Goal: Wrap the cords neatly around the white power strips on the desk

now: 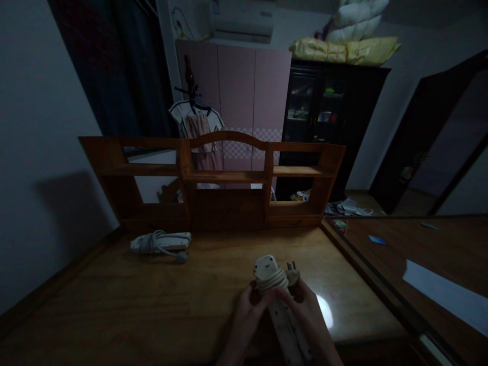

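A white power strip [282, 315] lies lengthwise in front of me, its cord wound round its far end and its plug [293, 275] sticking up beside the coil. My left hand [246, 317] grips the strip from the left, fingers curled at the cord coil. On the other side, my right hand [308, 317] holds the strip with its fingers closed near the plug. A second white power strip [163, 242], cord bundled over it, rests on the wooden desk [152, 300] at the far left, out of reach of both hands.
A wooden shelf unit [224, 178] stands along the desk's back edge. A second table [419, 254] with a white sheet and small items adjoins on the right. A wall lies to the left. Wardrobes and a dark cabinet stand behind.
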A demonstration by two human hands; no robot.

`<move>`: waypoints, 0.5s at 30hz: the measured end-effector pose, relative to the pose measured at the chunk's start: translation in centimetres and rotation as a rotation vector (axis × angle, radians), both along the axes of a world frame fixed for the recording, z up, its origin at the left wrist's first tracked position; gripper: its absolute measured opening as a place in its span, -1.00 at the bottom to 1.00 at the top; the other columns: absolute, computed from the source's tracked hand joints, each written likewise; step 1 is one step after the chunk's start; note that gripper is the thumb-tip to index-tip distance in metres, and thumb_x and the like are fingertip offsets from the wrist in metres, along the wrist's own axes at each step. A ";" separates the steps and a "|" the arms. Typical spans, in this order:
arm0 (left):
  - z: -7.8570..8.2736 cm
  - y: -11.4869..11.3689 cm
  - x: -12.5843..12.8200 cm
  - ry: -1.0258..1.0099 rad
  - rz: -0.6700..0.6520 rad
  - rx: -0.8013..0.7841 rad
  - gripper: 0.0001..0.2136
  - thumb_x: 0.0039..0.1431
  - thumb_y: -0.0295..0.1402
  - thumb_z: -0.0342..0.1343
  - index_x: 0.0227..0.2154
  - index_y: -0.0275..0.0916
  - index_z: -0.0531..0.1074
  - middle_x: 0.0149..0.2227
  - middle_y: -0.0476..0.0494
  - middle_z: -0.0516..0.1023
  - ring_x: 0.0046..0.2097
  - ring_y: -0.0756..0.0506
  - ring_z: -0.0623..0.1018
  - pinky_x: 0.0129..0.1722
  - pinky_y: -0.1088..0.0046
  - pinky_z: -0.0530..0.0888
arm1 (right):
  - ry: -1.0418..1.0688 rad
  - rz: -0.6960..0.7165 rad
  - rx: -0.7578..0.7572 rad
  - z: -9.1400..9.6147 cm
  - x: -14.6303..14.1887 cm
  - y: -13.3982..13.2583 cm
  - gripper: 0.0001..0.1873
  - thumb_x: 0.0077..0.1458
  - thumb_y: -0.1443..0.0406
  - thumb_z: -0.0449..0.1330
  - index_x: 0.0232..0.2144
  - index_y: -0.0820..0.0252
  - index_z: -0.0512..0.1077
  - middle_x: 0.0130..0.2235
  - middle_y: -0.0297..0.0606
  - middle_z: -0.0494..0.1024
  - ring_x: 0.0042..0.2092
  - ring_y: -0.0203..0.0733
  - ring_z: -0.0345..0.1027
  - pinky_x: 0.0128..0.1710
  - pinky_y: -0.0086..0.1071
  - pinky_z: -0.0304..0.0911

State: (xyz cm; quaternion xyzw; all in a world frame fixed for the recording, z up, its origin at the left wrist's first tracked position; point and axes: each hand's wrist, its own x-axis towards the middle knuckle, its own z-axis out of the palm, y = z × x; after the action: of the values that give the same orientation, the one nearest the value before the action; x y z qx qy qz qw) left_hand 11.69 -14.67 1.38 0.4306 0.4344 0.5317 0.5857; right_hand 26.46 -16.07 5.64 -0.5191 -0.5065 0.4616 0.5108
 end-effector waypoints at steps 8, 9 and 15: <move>0.4 0.0 0.1 0.064 -0.118 0.075 -0.52 -0.04 -0.18 0.27 -0.04 -0.27 0.41 0.01 -0.29 0.50 0.04 -0.22 0.47 0.05 0.31 0.37 | 0.049 -0.022 -0.051 -1.6 1.8 1.7 -0.48 -0.11 0.02 0.29 -0.19 0.30 0.49 -0.20 -0.09 0.60 -0.11 0.10 0.45 -0.12 -0.21 0.32; 0.1 -0.1 -0.4 0.113 -0.099 0.073 -0.51 -0.05 -0.18 0.27 -0.04 -0.26 0.40 -0.02 -0.29 0.52 0.01 -0.20 0.49 0.03 0.33 0.38 | 0.044 -0.031 -0.050 -1.6 2.4 2.0 -0.48 -0.10 0.02 0.28 -0.19 0.30 0.49 -0.20 -0.09 0.60 -0.11 0.10 0.45 -0.13 -0.22 0.32; -2.5 -2.0 -6.9 0.298 0.162 -0.105 -0.53 -0.09 0.04 0.18 -0.25 -0.26 0.49 -0.53 -0.04 0.48 -0.48 -0.05 0.48 -0.50 0.50 0.39 | -0.090 -0.335 0.047 1.4 7.4 5.9 -0.58 -0.12 0.03 0.30 -0.37 0.29 0.55 -0.39 -0.14 0.60 -0.25 0.09 0.48 -0.30 -0.23 0.37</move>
State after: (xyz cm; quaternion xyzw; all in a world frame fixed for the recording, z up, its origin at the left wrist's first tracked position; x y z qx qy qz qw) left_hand 4.81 -16.70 -1.15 0.4371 0.5771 0.4841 0.4916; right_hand 33.87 -10.20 7.05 -0.6044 -0.4460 0.3345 0.5691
